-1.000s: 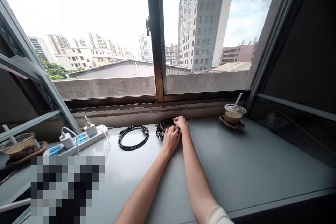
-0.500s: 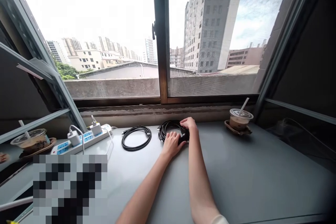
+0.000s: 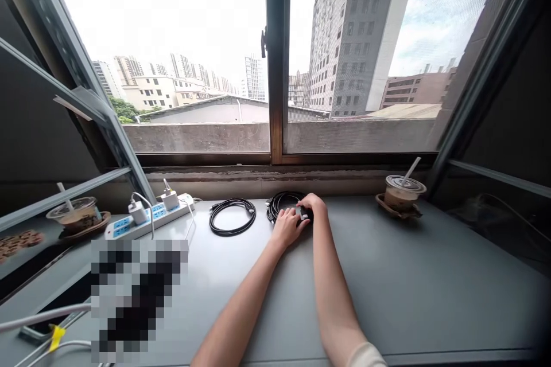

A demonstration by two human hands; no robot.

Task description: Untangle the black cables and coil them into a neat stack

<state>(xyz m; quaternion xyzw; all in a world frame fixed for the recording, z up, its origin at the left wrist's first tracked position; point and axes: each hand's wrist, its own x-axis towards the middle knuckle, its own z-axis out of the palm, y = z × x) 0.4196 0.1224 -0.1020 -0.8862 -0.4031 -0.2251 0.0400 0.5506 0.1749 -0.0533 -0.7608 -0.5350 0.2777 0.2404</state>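
A bundle of coiled black cables [image 3: 272,209] lies on the grey table near the window wall. My left hand [image 3: 287,227] reaches over the near side of the bundle, its fingers curled onto the cable and its thumb pointing right. On the bundle's right side, my right hand [image 3: 315,205] bends inward, with fingers and thumb closed on the cable. A small dark piece with a pale patch shows between the two hands; its kind is unclear. Just left of the bundle, a separate coiled black cable [image 3: 217,228] lies flat, touched by neither hand.
A white power strip [image 3: 148,223] with chargers and white cords stands at the left. Lidded drink cups with straws sit at the far left [image 3: 77,215] and back right [image 3: 403,192]. A blurred-out patch [image 3: 140,298] covers the near left. Metal frame posts flank the table.
The whole view has shifted, so the scene sits farther right and slightly higher. Both hands stay at the cable bundle; a pale patch now shows between them.
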